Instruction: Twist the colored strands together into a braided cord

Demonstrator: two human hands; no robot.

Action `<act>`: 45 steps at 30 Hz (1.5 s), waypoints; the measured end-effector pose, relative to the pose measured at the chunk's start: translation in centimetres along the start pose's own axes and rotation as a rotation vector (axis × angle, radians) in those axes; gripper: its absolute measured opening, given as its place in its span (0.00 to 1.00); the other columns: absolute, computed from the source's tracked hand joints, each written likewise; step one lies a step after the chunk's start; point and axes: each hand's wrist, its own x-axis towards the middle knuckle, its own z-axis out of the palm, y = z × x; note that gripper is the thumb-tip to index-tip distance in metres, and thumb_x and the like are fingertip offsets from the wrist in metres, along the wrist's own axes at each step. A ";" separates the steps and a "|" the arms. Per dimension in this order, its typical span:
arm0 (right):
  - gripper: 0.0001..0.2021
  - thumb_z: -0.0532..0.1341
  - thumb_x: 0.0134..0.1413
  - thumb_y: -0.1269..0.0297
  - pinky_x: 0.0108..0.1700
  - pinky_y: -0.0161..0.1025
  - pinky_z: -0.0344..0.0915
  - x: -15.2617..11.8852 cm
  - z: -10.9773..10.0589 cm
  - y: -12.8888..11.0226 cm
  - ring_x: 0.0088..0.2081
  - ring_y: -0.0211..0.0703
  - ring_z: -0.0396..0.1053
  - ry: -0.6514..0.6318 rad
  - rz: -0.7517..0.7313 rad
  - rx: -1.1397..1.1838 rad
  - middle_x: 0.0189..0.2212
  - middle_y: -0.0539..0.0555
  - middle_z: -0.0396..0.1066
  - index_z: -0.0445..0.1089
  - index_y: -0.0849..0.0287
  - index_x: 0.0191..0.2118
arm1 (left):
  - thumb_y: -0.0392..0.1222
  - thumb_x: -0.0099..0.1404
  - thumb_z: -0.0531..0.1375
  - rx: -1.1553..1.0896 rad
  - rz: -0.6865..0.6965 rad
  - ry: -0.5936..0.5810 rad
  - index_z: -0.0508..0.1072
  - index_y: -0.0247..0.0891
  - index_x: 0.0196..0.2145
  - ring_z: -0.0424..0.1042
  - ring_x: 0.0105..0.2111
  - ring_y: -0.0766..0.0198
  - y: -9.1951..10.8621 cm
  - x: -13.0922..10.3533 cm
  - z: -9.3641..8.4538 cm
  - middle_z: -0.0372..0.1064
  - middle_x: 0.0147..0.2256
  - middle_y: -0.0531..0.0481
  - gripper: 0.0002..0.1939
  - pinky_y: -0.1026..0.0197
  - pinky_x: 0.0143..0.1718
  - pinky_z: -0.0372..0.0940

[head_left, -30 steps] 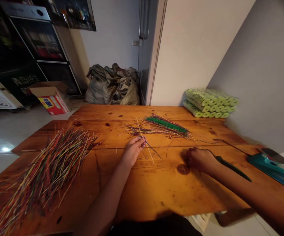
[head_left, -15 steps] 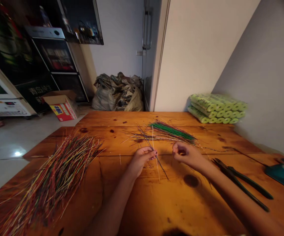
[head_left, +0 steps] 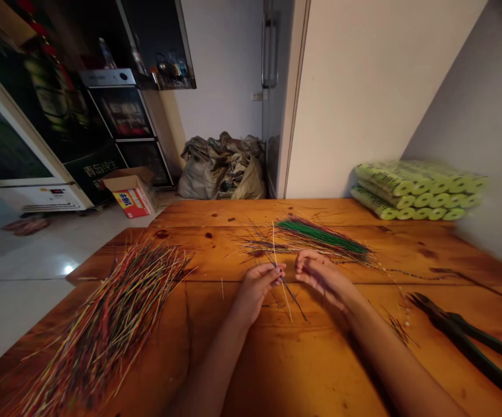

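Observation:
Between the fingertips of my left hand (head_left: 259, 286), a white wire (head_left: 286, 301) and a dark wire (head_left: 298, 304) cross each other; other thin ends stick up beyond the fingers. My right hand (head_left: 323, 278) is just to the right, its fingers bent and somewhat apart, with nothing visible in them. Behind the hands lies a bundle of green wires (head_left: 320, 233) among red, dark and pale ones. A big heap of mixed-colour wires (head_left: 120, 318) covers the table's left side.
Long-handled cutters (head_left: 459, 333) lie on the wooden table (head_left: 342, 365) at the right, near a few short scraps (head_left: 399, 330) and a speckled twisted strand (head_left: 411, 274). Green-wrapped rolls (head_left: 420, 191) are stacked at the back right. Sacks (head_left: 222, 168) and a carton (head_left: 131, 194) stand beyond the table.
The view has turned a little left, so things appear further right. My right hand has come closer to my left hand and its fingers have loosened. My left hand keeps its hold.

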 end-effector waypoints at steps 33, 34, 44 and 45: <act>0.09 0.64 0.45 0.63 0.37 0.32 0.63 0.5 2.2 3.4 0.32 0.35 0.68 0.110 -0.113 0.082 0.31 0.50 0.73 0.74 0.57 0.35 | 0.43 0.49 0.65 0.001 0.052 -0.086 0.77 0.34 0.27 0.65 0.28 0.68 0.1 -0.7 1.2 0.70 0.26 0.50 0.09 0.66 0.35 0.58; 0.09 0.64 0.45 0.63 0.37 0.32 0.63 0.4 2.2 3.4 0.32 0.35 0.67 0.114 -0.113 0.085 0.31 0.50 0.73 0.74 0.57 0.35 | 0.43 0.50 0.64 -0.003 0.055 -0.094 0.77 0.34 0.28 0.65 0.28 0.68 0.1 -0.7 1.2 0.70 0.26 0.50 0.09 0.66 0.35 0.58; 0.08 0.65 0.44 0.64 0.32 0.31 0.61 0.1 2.7 2.6 0.27 0.33 0.65 0.088 -0.102 0.100 0.26 0.49 0.71 0.74 0.58 0.33 | 0.42 0.52 0.63 -0.033 0.049 -0.125 0.77 0.34 0.28 0.64 0.29 0.69 0.2 -0.7 1.3 0.69 0.27 0.49 0.08 0.66 0.36 0.58; 0.08 0.64 0.45 0.64 0.32 0.32 0.60 0.1 2.7 2.6 0.27 0.33 0.64 0.081 -0.106 0.099 0.25 0.49 0.71 0.74 0.59 0.34 | 0.41 0.52 0.63 -0.043 0.041 -0.129 0.77 0.33 0.28 0.64 0.29 0.69 0.2 -0.7 1.2 0.69 0.27 0.49 0.08 0.66 0.36 0.58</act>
